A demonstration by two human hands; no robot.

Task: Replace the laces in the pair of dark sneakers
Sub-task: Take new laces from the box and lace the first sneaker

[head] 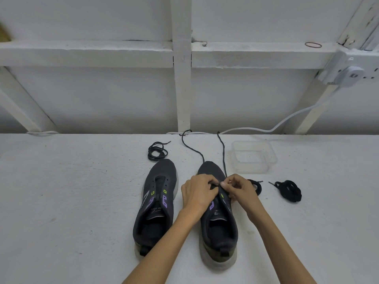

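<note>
Surface: a white painted table, scuffed and speckled, butting against a white wall framed with painted timber posts, braces and one horizontal ledge. Up and right of the fingers a plug sits in a wall socket, and its white cable drops to the table's far edge. A thin band lies on the ledge. Beyond and just right of the fingers stands a clear tub. To the right of them lies a dark bundle of lace, and a second one is half hidden behind the right hand. Far left of the fingers, past the toe of the left shoe, lies a loose coil. That shoe carries no lace. The right shoe lies directly under the fingers, toe away. The left hand and the right hand meet over its front eyelets, fingers curled close, pinching the lace. Its two ends trail away from the fingertips to the table's far edge. The hands cover the eyelets. White lettering on the left shoe's side and print on both tongues are too small to read.
</note>
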